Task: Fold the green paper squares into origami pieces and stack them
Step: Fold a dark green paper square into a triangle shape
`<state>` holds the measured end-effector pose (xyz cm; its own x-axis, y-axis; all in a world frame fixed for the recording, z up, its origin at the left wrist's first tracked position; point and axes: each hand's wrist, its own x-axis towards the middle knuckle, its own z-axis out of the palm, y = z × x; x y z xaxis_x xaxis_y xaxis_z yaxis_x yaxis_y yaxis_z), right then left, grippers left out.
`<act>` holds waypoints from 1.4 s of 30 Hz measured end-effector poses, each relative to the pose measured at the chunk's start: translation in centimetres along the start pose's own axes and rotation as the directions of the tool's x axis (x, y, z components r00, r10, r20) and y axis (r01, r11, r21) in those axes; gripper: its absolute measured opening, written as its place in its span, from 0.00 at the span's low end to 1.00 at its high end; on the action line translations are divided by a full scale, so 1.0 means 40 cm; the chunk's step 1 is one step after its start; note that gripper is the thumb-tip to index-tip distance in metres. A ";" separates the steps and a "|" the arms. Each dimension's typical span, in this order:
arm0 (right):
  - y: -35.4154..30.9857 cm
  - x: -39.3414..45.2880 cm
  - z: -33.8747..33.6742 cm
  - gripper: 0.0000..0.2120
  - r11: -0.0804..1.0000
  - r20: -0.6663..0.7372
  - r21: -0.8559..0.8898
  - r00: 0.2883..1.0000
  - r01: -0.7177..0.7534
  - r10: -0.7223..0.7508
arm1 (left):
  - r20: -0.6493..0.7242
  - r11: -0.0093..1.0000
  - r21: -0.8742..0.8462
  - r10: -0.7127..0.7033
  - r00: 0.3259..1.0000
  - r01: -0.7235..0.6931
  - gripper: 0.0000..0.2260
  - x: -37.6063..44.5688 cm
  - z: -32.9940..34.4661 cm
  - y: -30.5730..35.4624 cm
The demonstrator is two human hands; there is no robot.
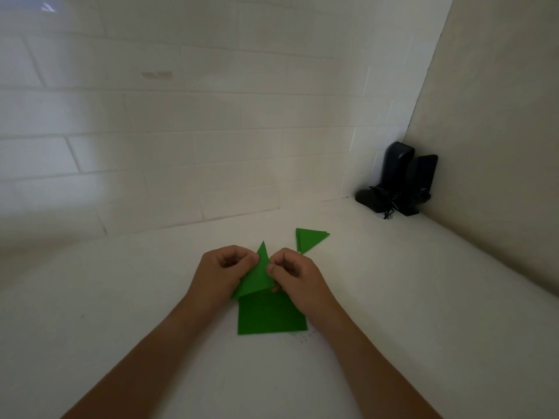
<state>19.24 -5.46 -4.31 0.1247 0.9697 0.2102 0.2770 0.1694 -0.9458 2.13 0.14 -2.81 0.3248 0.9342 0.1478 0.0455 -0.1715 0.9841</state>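
Over the white desk (pixel 121 297) my two hands meet on a folded green triangle (pixel 257 276), and much of it is covered: my left hand (pixel 223 273) hides its left edge and lower left corner, and my right hand (pixel 295 276) hides part of its right edge. My left hand's fingers are curled with the tips pinching the paper's left side; my right hand's thumb and fingers pinch its right side. The two hands are close together, with only the narrow top of the triangle between them. Its sharp tip points away from me, toward the tiled wall (pixel 151 146), and its long axis runs from near me to far, leaning slightly right at the top.

Just under it, nearer me, lies a stack of green paper squares (pixel 270 316), flat on the desk; my right wrist covers its upper right corner, and I cannot count the sheets.

Beyond my right hand, apart from it, a pile of folded triangles (pixel 310 238) lies flat.

Two black speakers (pixel 402 176) stand in the far right corner, their tangled cord hard to make out
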 end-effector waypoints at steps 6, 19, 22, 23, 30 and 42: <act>-0.002 -0.001 -0.003 0.05 0.996 -0.056 0.046 0.996 0.073 -0.071 | 0.133 0.993 0.083 0.070 0.989 -0.082 0.04 -0.009 0.002 -0.002; 0.009 0.007 -0.006 0.05 0.999 -0.135 0.031 0.991 0.024 -0.020 | 0.095 0.993 0.098 0.058 0.994 -0.067 0.02 0.002 0.001 -0.017; 0.009 0.007 -0.007 0.05 0.999 -0.124 0.033 0.992 0.032 -0.027 | 0.106 0.994 0.088 0.049 0.993 -0.058 0.02 0.000 0.001 -0.017; 0.008 0.007 -0.008 0.05 0.999 -0.119 0.033 0.992 0.038 -0.034 | 0.113 0.995 0.087 0.046 0.993 -0.056 0.03 0.000 0.002 -0.017; 0.009 0.004 -0.009 0.04 0.997 -0.098 0.033 0.993 0.073 -0.069 | 0.136 0.990 0.113 0.069 0.988 -0.085 0.03 -0.004 -0.004 -0.012; 0.011 0.007 -0.006 0.04 0.999 -0.121 0.023 0.992 0.039 -0.036 | 0.082 0.991 0.110 0.069 0.994 -0.078 0.03 0.000 0.001 -0.014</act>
<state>19.63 -5.16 -4.62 0.2293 0.9344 0.2727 0.2601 0.2112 -0.9422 2.14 0.23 -3.36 0.4033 0.8914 0.2066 0.1236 -0.2768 0.9529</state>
